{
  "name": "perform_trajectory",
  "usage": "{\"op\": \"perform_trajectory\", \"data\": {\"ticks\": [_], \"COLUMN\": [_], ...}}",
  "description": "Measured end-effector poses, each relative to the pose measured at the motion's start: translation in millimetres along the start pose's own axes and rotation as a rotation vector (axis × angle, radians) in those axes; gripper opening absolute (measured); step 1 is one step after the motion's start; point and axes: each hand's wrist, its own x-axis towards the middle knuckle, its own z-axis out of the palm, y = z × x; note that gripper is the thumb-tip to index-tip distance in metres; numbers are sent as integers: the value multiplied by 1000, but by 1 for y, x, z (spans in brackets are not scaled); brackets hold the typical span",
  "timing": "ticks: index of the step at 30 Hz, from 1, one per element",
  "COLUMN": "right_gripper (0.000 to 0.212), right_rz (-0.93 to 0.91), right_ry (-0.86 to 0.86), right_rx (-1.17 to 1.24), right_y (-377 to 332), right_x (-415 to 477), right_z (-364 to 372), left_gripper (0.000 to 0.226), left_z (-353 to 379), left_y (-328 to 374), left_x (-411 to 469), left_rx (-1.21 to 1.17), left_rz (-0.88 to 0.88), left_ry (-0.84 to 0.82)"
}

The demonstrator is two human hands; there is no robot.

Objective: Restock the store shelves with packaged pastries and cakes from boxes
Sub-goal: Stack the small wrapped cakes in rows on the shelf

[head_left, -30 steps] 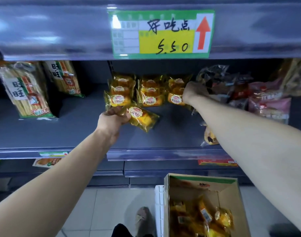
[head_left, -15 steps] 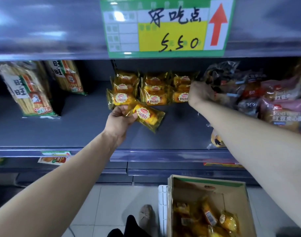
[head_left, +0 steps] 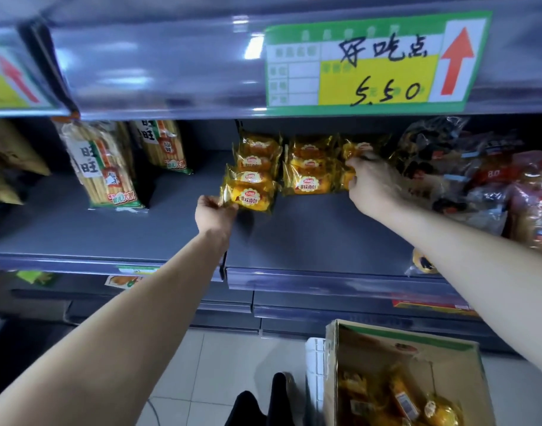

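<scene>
Two-handed restocking at a grey metal store shelf. With the left hand, pinches the 9 o'clock end of a yellow plastic-wrapped bread packet, lying at the front of the leftmost stack. With the right hand, grasps a second yellow bread packet at the row's 3 o'clock end. At 5 o'clock on the floor, an open brown cardboard box of more packets.

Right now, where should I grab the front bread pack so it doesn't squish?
Probably by the flat seal on its left end, coming from the left over the bare shelf. The front pack lies with its long side toward you. Other packs crowd its right and back, and its bread middle is likely soft. The left hand pinches just that end.
</scene>
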Motion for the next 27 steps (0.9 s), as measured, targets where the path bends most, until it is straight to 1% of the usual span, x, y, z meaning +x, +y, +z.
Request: {"op": "perform_trajectory", "data": {"ticks": [2,3,8,11,13,15,17,18,19,20,22,23,25,27], "right_gripper": [37,36,34,34,35,34,33,33,33,32,30,28,18,17], "right_rz": [-26,-43,-153,-189,-199,-192,-180,-176,-174,-171,-147,-130,-87,-46], "right_ry": [-1,-1,-28,-54,-82,-96,-99,-97,-95,-95,-121,-145,-217,-270], "right_rx": [33,57,173,235,253,264,293,316,339,361,378,368,321,266], "right_y": [-6,-9,-23,-27,-26,-23,-17,-13,-7,-1,15,25,49,75], "right_x": [-2,-3,-14,-25,-33,-42,-57,-66,-77,-89,-119,-135,-169,-202], "right_z": [1,2,8,11,11,8,3,1,-1,-3,-6,-7,-4,2], "left_gripper": [23,25,48,64,70,61,47,43,41,37,28,24,19,15], "left_z": [1,2,4,2,-1,-1,3,7,13,19,33,40,57,73], "left_y": [3,4,5,4,7,13,17,18,18,17,11,6,-11,-37], "left_x": [8,13,27,21,9,-8,-31,-46,-64,-85,-132,-155,-196,-228], "left_rx": [175,235,636,709,726,728,713,699,676,641,553,535,581,658], "left_rz": [54,65,10,-29,-33,35,190,292,401,504,640,682,727,694], "left_ry": [32,32,23,-9,13,90,149,136,84,-2,-237,-368,-624,-837]}}
